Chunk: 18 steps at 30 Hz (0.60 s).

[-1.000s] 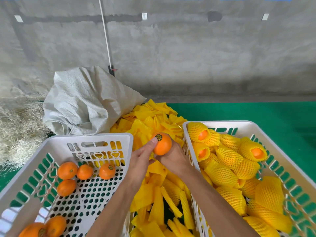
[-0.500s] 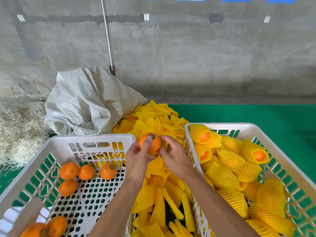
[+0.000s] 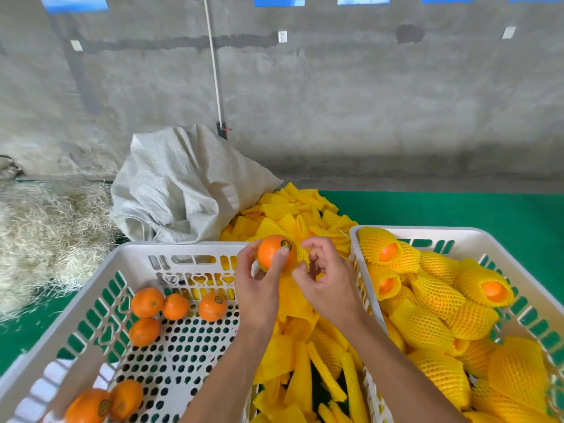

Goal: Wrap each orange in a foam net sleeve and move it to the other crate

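**Supervisor:** Where are we on the crates?

**Me:** Well past halfway, I'd judge. From my feed the right crate (image 3: 354, 236) is heaped with netted oranges (image 3: 433, 300), too many to count. The left crate (image 3: 122, 254) shows only six bare oranges (image 3: 175, 306): four toward its far end and two at its near corner, partly cut off by the frame edge.

**Supervisor:** And the one in hand?

**Me:** I see the left hand (image 3: 256, 288) gripping the orange (image 3: 273, 253), fingers curled round it, a fingertip pressing near its sticker. It sits up between the two crates, above the loose pile of sleeves (image 3: 305, 361). It looks bare so far.

**Supervisor:** The other hand?

**Me:** The right hand (image 3: 328, 288) is pinching a foam net sleeve (image 3: 303, 256) right against the side of the orange, fingers curled in. I can't tell whether the sleeve's mouth is opened yet.

**Supervisor:** So what's left?

**Me:** Sleeve this one and drop it on the right, then the six in the left crate. There are spare sleeves in plenty, spilling from beside the woven sack (image 3: 183, 190).
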Available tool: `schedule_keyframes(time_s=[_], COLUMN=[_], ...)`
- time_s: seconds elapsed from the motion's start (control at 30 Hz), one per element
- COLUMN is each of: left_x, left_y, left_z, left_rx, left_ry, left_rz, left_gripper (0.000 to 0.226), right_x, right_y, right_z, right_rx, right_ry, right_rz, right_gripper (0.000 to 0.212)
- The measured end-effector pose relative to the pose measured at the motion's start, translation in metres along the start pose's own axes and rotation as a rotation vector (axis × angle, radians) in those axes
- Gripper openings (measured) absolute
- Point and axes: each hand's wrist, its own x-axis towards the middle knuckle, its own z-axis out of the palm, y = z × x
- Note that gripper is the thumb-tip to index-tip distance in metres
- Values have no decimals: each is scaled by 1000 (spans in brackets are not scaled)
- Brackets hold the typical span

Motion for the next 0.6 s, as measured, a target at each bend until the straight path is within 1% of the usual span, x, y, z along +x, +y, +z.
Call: schedule_keyframes(time_s=[0.03, 0.07, 0.1, 0.17, 0.2, 0.23, 0.3, 0.4, 0.5, 0.6], left_x=[-1, -3, -4, -6, -6, -6, -7, -7, -4, -5], left_y=[-1, -1, -1, -1, -1, 0, 1, 3, 3, 0], left_z=[1, 1, 1, 1, 1, 1, 2, 2, 2, 3], left_rx=[16, 25, 32, 60, 83, 103, 113, 93, 122, 226], left_ry=[-33, -69, -98, -118, -126, -139, -171, -187, -166, -143], left_rz=[20, 23, 13, -9, -26, -47, -103, -162, -119, -52], left_gripper=[53, 61, 70, 83, 83, 79, 71, 66, 65, 66], right_x=[1, 2, 2, 3, 3, 3, 4, 5, 4, 6], right_y=[1, 3, 6, 12, 14, 16, 19, 22, 24, 23], right_z=[0, -1, -1, 0, 0, -1, 0, 1, 1, -1], right_rx=[8, 6, -10, -65, -97, -124, -161, -191, -183, -184], right_ry=[-11, -33, -61, -110, -120, -120, -98, -75, -35, 65], right_rz=[58, 121, 179, 226, 211, 192, 169, 157, 151, 198], right_gripper=[38, 44, 44, 29, 20, 16, 17, 15, 22, 24])
